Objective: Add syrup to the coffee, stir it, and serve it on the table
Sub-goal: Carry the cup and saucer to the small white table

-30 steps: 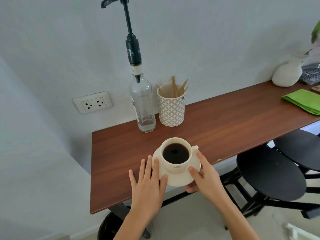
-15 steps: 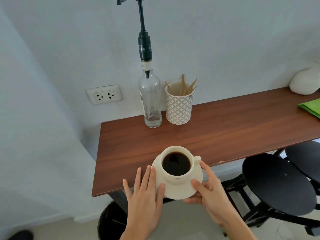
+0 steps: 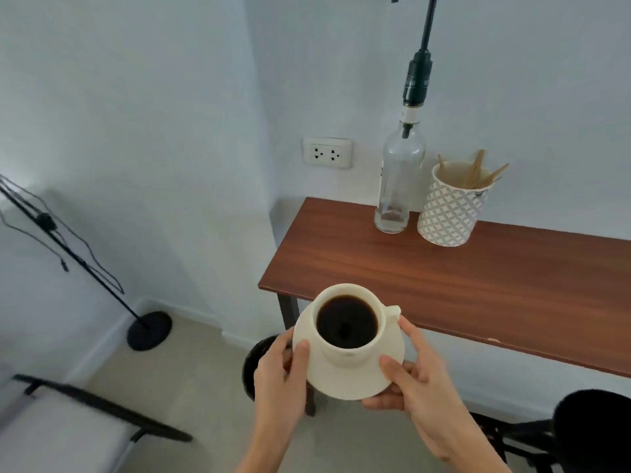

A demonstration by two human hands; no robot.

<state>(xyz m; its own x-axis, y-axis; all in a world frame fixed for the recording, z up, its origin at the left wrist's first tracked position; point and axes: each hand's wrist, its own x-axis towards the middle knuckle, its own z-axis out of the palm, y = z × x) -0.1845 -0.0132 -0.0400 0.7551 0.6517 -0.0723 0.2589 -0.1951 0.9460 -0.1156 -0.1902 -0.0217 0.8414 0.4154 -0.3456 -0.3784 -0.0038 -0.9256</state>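
Note:
A cream cup point(image 3: 351, 349) of black coffee stands on a cream saucer point(image 3: 345, 380), which I hold in the air just off the near left corner of the brown table point(image 3: 444, 285). My left hand point(image 3: 280, 377) grips the saucer's left rim, thumb on top. My right hand point(image 3: 416, 384) grips the right rim from below, thumb on top, beside the cup's handle. A clear syrup bottle point(image 3: 397, 179) with a tall black pump stands at the table's back edge. Beside it is a patterned white cup point(image 3: 450, 209) of wooden stirrers.
A wall socket point(image 3: 326, 152) is left of the bottle. A black floor stand point(image 3: 149, 330) rises at the left. Black stools sit under the table point(image 3: 259, 367) and at the lower right point(image 3: 594, 428). A white bench with a black frame point(image 3: 68, 425) fills the lower left.
The cup and saucer have come off the table's front edge into the air, with both hands now gripping the saucer. My view has swung left, bringing the floor stand and bench into sight.

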